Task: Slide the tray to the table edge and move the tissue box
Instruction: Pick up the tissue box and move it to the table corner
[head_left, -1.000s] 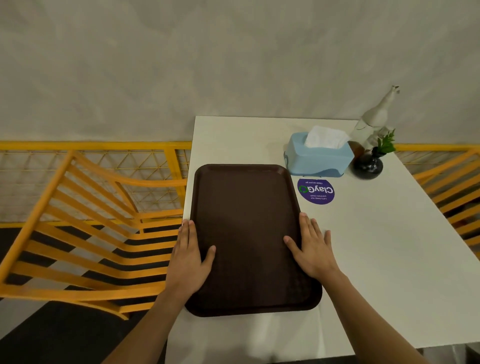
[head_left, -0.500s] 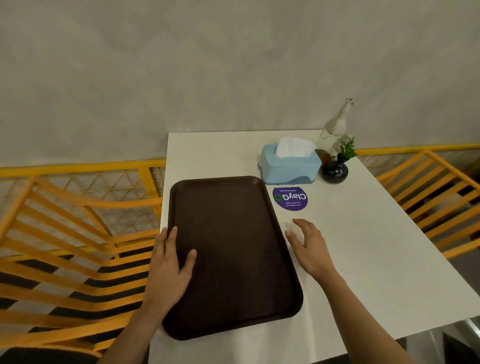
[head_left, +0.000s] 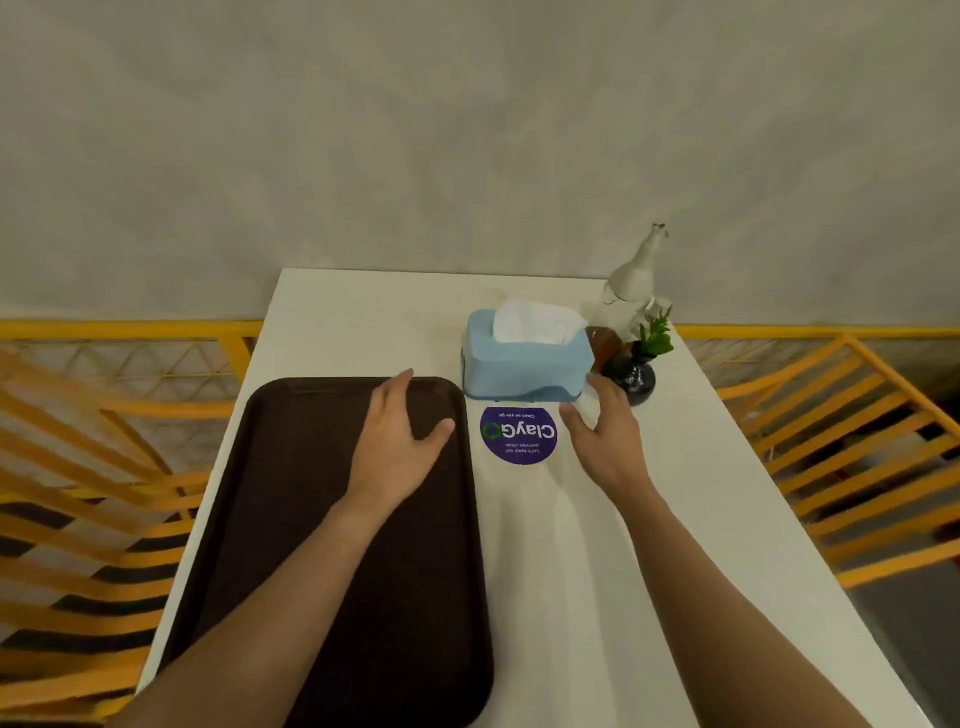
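A dark brown tray (head_left: 291, 519) lies along the left side of the white table (head_left: 649, 545), its left rim at the table's left edge. A light blue tissue box (head_left: 524, 366) with white tissue sticking out stands beyond the tray's far right corner. My left hand (head_left: 397, 441) hovers over the tray's far right part, fingers apart, holding nothing. My right hand (head_left: 605, 436) is open just in front of the box's right end, fingertips close to its lower right corner; I cannot tell if they touch.
A round purple sticker (head_left: 519, 435) lies on the table in front of the box. A black vase with a green sprig (head_left: 634, 376), a brown jar (head_left: 602, 345) and a white bottle (head_left: 631, 283) crowd the box's right side. Yellow slatted chairs (head_left: 93, 467) flank the table.
Both hands left the tray's near sides and reached forward. The left hand went to the tray's far right part, the right hand to the tissue box. The tray lies further left.
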